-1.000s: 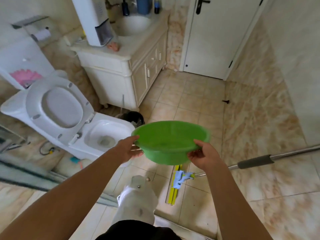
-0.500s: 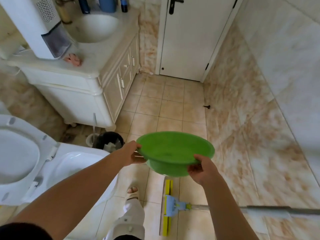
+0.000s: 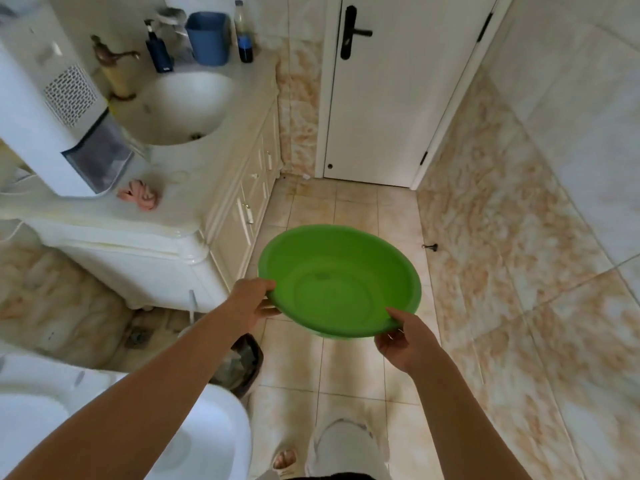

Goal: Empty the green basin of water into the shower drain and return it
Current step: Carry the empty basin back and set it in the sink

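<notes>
A round green basin (image 3: 337, 284) hangs in the air over the tiled floor, roughly level, and its inside looks dry with no water in it. My left hand (image 3: 252, 301) grips the rim on its left side. On the near right side my right hand (image 3: 407, 336) holds the rim, thumb on top. The basin is in front of the vanity cabinet's corner. No shower drain shows in this view.
A white vanity (image 3: 194, 233) with a sink (image 3: 180, 105) stands on the left. The toilet (image 3: 194, 431) and a dark waste bin (image 3: 242, 362) sit at lower left. A closed white door (image 3: 391, 98) lies ahead, tiled wall (image 3: 540, 209) to the right. My leg (image 3: 343, 448) shows below.
The view has moved forward toward the door and vanity, carrying the basin along in both hands. The mop has left the frame and the toilet has slid to the lower left.
</notes>
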Tool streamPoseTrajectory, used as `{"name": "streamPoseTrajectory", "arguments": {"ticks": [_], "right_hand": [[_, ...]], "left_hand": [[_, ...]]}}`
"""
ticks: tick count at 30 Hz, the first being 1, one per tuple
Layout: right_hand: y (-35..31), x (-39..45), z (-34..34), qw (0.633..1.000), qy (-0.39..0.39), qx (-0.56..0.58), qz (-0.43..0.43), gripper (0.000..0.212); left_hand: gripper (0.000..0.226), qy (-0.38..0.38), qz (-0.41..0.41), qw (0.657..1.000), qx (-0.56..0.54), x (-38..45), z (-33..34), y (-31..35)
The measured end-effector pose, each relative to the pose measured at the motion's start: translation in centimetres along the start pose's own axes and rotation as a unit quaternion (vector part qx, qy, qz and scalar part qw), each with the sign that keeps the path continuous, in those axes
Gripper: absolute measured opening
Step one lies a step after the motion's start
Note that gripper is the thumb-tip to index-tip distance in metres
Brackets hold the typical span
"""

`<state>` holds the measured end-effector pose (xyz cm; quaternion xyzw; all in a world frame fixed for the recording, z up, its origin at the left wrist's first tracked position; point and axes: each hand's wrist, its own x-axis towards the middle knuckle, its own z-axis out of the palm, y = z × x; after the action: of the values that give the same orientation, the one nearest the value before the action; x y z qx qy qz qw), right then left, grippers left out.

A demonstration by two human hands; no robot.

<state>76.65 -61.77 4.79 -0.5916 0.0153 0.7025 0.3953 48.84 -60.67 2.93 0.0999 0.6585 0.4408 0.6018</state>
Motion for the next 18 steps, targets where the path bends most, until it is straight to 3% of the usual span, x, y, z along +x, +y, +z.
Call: {"name": "streamPoseTrajectory", "arguments": {"ticks": [7, 18], "right_hand": [[-6.6, 5.8, 5.0, 0.999, -0.016, -0.023, -0.028, 0.013], [-23.1, 18.0, 15.9, 0.991, -0.095, -0.092, -0.015, 0.023]], "left_hand": [[0.031, 0.024, 0.053, 0.998, 0.006, 4.9, 3.3, 6.4], [0.012, 0.104, 0.115, 0.988, -0.021, 15.5, 11.5, 19.5]]}}
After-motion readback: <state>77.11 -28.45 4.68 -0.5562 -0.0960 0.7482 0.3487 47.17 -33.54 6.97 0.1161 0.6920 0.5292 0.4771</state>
